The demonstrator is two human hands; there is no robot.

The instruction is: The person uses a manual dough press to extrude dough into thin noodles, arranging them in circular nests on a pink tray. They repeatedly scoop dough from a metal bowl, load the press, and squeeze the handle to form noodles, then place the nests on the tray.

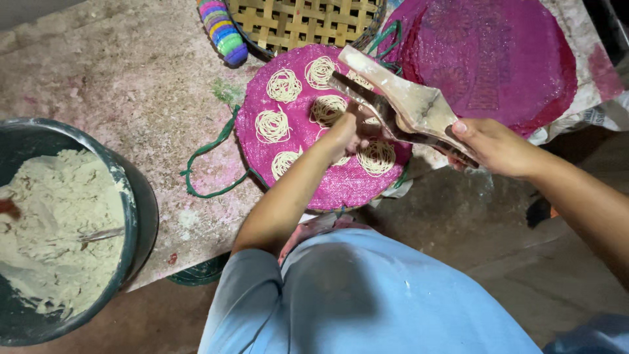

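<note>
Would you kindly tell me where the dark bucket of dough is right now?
In the head view, the bucket sits at the far left edge on the speckled table, left of the pink mat holding noodle coils.

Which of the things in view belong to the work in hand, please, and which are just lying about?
In use:
left hand
right hand
wooden noodle press
pink woven mat
noodle coils

Lying about:
bucket of dough
bamboo tray
second pink mat
striped handle

dark tub of dough (59,223), woven bamboo tray (304,23), striped bundle (223,29)
</note>
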